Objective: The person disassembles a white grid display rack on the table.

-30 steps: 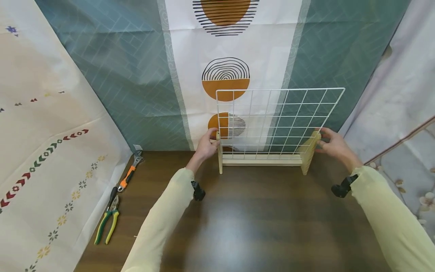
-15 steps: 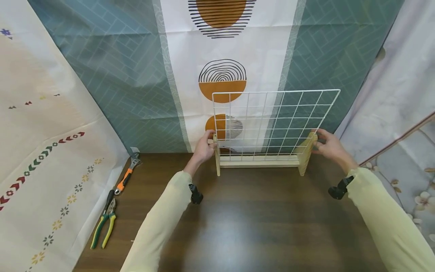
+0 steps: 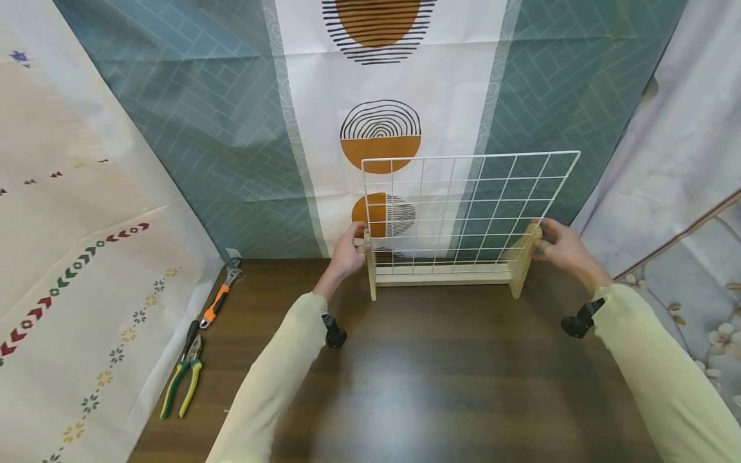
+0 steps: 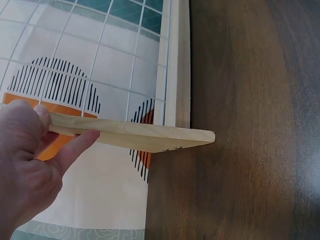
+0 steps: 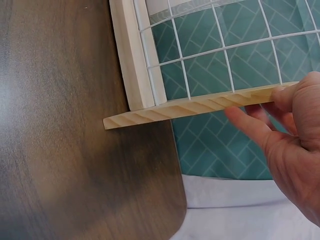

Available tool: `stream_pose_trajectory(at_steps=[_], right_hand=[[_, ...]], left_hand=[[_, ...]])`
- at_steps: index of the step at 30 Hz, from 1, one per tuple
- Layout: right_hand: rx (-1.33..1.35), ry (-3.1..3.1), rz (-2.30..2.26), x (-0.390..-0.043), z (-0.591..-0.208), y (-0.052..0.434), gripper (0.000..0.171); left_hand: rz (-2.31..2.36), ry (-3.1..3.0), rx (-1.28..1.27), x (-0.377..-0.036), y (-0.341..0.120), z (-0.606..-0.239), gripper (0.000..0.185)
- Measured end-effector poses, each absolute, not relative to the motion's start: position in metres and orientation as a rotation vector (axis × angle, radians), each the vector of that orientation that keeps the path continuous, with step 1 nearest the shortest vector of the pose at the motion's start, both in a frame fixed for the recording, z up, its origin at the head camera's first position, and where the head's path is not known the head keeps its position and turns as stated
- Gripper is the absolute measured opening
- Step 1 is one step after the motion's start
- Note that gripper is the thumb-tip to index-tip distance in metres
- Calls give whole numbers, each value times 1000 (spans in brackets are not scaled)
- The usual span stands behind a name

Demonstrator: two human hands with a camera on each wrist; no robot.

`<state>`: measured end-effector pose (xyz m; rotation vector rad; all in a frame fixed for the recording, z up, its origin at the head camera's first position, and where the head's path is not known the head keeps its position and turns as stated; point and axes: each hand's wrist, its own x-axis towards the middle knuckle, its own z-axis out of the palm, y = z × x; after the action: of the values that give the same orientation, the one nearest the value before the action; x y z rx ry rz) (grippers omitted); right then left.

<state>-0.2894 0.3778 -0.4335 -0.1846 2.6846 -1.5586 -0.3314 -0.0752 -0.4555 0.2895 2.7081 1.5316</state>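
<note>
A white wire grid [image 3: 451, 212] stands upright in a pale wooden frame on the dark wooden tabletop [image 3: 428, 360]. The frame has a crossbar [image 3: 442, 278] between two end panels. At the left end panel [image 4: 135, 131], my left hand [image 3: 349, 252] pinches the upper part between thumb and fingers. Two small metal screw heads [image 4: 172, 149] show on that panel's outer face. My right hand [image 3: 564, 247] holds the upper part of the right end panel [image 5: 200, 104], its index finger against the outer face. Some fingertips of both hands are hidden behind the panels.
To the left lie an orange-handled adjustable wrench [image 3: 221, 297], a black-handled screwdriver [image 3: 193, 331] and green-yellow pliers [image 3: 183, 376]. A patterned cloth [image 3: 249, 141] hangs close behind the frame. More cloth hangs at both sides; the tabletop's rounded corner [image 5: 181, 220] lies near the right hand.
The wooden frame with its grid has shifted very slightly leftward and nearer to me. Both hands keep their grip on the end panels. The head view has swayed a little.
</note>
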Motion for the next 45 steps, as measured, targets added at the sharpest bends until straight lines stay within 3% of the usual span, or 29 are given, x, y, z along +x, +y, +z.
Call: stream_pose_trajectory(at_steps=[22, 45], right_hand=[[-216, 2650, -1498, -268, -434, 369, 56], [-257, 2721, -1508, -270, -430, 359, 53]], left_hand=[[1507, 2821, 381, -299, -83, -470, 43], [1489, 2918, 391, -286, -91, -466, 45]])
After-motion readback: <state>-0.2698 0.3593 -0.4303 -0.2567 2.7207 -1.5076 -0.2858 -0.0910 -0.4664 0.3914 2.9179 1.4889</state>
